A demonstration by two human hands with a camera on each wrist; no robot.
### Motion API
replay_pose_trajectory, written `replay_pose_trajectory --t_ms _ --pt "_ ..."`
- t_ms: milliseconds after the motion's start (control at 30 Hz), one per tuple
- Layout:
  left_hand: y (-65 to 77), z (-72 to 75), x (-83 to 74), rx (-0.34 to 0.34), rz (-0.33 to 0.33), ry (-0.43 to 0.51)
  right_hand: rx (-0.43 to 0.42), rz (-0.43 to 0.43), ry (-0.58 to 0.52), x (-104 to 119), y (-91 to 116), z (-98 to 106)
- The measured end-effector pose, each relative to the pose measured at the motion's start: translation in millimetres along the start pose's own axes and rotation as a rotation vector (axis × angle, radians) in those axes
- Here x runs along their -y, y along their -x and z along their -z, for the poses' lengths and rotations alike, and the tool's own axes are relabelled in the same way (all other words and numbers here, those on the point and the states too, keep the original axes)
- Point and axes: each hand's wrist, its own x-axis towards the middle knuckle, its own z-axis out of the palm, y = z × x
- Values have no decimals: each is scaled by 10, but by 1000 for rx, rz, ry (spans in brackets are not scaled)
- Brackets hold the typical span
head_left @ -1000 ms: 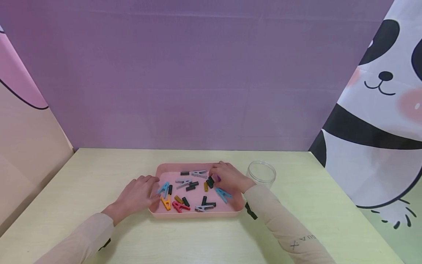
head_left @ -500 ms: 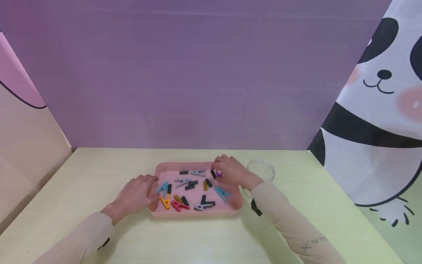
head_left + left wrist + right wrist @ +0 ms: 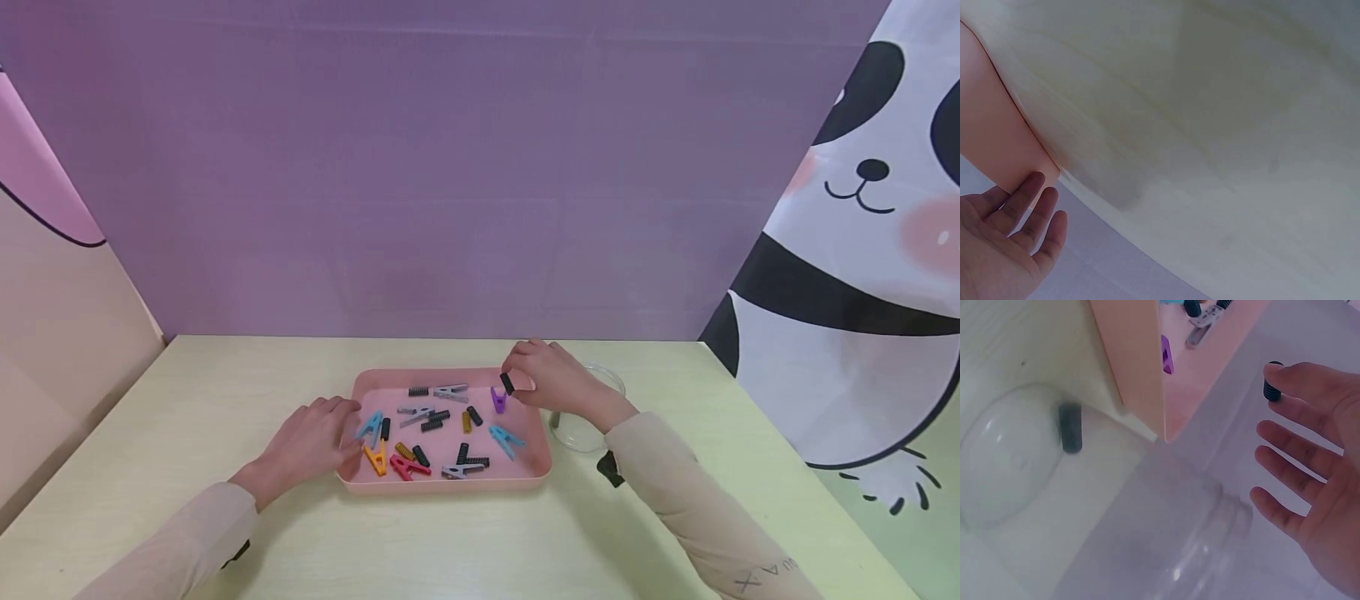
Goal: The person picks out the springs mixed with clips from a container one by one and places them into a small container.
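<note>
Pale tabletop (image 3: 247, 392) below, blk spring (image 3: 1272, 389) is pinched, tilted, by nearer R hand (image 3: 561, 379), other fingers spread, w/ clear jar (image 3: 579, 436) just right of fingertips.

Seeing a tray (image 3: 442, 488) on the table (image 3: 420, 550), clips (image 3: 408, 467) and springs (image 3: 431, 426) scattered inside it, one clip (image 3: 498, 401) in the far right part, and a jar (image 3: 581, 437) just right of it with one spring (image 3: 1071, 428) inside. Noting the left grip (image 3: 318, 433) at the tray's left wall, the right grip (image 3: 551, 375) near its far right corner with another spring (image 3: 507, 384) in it, and a backdrop (image 3: 480, 167) behind the table.
</note>
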Motion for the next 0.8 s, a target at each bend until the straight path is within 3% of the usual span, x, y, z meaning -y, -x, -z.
replay_pose_trajectory --t_ms 800 --pt "-7 16 -9 19 18 7 -96 -73 -10 -436 485 263"
